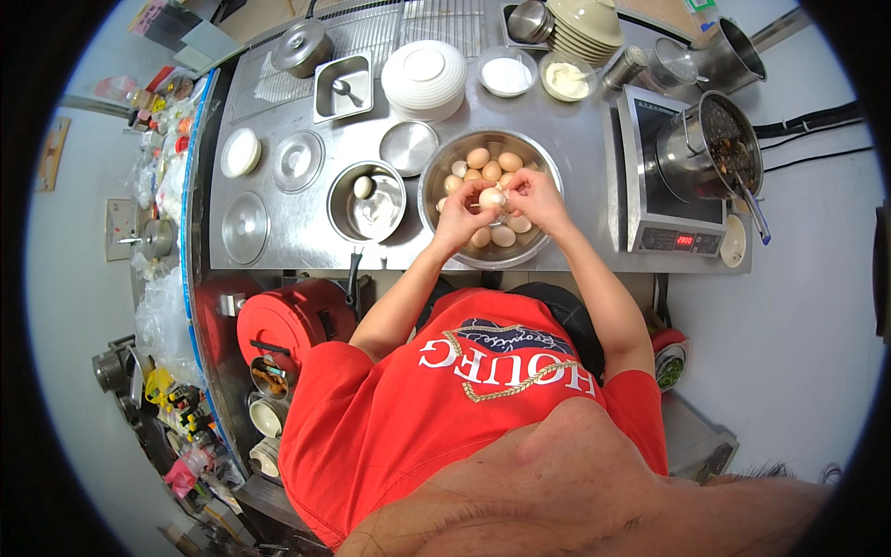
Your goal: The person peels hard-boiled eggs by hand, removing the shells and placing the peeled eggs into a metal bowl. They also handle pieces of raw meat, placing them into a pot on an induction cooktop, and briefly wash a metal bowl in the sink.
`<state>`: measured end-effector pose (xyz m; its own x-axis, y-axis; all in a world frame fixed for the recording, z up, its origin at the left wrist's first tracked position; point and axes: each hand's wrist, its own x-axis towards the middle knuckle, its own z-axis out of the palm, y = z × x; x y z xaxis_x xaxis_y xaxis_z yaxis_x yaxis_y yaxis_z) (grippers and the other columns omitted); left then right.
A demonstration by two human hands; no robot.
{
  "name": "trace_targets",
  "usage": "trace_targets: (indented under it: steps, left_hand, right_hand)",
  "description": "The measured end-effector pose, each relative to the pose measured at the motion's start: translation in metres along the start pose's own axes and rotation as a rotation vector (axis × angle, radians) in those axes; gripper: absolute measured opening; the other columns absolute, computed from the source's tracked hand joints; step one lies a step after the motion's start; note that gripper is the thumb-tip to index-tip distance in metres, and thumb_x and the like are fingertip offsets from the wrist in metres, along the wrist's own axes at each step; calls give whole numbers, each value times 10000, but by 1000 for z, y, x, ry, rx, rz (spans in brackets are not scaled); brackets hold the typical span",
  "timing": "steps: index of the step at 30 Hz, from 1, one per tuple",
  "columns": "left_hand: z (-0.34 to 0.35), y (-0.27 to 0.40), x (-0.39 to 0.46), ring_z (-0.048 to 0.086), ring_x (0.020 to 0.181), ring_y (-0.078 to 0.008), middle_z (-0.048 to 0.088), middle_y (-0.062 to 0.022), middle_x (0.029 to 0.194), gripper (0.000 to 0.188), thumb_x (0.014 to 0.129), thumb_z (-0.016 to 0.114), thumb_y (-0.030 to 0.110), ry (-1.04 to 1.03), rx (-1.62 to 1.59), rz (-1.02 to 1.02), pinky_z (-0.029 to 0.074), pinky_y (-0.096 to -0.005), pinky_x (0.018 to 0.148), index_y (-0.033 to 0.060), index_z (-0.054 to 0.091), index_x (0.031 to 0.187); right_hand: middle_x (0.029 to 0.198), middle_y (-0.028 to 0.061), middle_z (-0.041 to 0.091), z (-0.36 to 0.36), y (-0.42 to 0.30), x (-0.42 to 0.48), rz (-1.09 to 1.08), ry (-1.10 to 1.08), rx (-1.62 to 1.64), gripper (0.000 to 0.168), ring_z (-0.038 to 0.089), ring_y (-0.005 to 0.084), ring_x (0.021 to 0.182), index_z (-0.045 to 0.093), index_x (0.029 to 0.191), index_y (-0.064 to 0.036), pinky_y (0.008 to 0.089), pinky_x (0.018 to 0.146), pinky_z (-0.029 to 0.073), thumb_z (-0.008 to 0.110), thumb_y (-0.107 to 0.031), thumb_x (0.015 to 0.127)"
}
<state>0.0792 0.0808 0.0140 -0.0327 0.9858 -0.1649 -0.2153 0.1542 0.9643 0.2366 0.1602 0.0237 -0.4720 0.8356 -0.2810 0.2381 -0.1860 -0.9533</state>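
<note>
Over a large stainless steel bowl [433, 209], my left hand [463, 216] holds a partly peeled egg [492, 199] between thumb and fingers. My right hand [537, 200] pinches at the egg's right side, where a bit of whitish shell or membrane shows. Beneath and behind my hands, several brown eggs [478, 157] lie in the bowl; my fingers hide some of them. To the left of the bowl, one peeled white egg [363, 186] sits in a steel saucepan [336, 221] with a black handle. A round metal lid [409, 148] lies between the two vessels, towards the back.
At right, an induction cooker [651, 238] carries a steel pot of dark contents [679, 150] with a utensil in it. Stacked white bowls [424, 80], two bowls of white and yellowish contents and a square steel tray [321, 90] stand behind. Glass lids [246, 228] lie at left.
</note>
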Motion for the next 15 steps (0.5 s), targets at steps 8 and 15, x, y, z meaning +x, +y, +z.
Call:
trace_targets:
  steps: [8, 15]
  left_hand:
    - [-6, 2, 2, 599, 910, -142, 607, -69, 1010, 396, 792, 615, -4, -66, -295, -90, 501, -270, 788, 20, 503, 1170]
    - [-8, 3, 1, 597, 918, -152, 609, -81, 1006, 357, 798, 600, -10, -114, -277, -92, 501, -279, 794, 4, 517, 1144]
  right_hand:
    - [744, 67, 602, -5, 16, 3, -390, 92, -210, 77, 607, 146, 626, 625, 842, 0, 270, 556, 512, 592, -28, 778]
    - [790, 127, 605, -1, -24, -16, -490, 4, -446, 90, 613, 258, 686, 634, 841, -7, 332, 615, 493, 611, -70, 781]
